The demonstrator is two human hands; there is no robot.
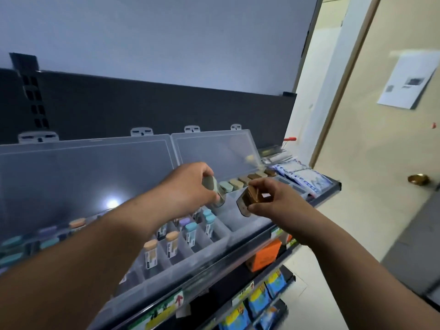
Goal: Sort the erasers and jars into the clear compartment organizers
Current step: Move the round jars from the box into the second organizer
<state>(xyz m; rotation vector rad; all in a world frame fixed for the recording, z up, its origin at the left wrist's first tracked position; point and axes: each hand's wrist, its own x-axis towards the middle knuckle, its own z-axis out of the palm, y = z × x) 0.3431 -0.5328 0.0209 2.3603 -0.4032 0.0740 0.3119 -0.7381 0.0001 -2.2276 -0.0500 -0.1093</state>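
Two clear compartment organizers point(221, 236) stand side by side on a shop shelf, lids propped open against the dark back panel. My left hand point(190, 186) grips a small jar with a grey-green cap point(214, 190) above the right organizer. My right hand point(273, 198) pinches a jar with a brown cap point(250, 200), tilted, just to the right of it. Capped jars in orange point(150, 253), blue point(190, 231) and purple fill several compartments. A row of green, tan and brown erasers point(240, 182) lies along the far edge of the right organizer.
White-and-blue packets point(302, 175) lie at the shelf's right end. An orange box point(264, 254) and blue-yellow packs point(259, 298) sit on lower shelves. A beige door point(381, 139) with a brass knob point(419, 179) and a taped paper stands to the right.
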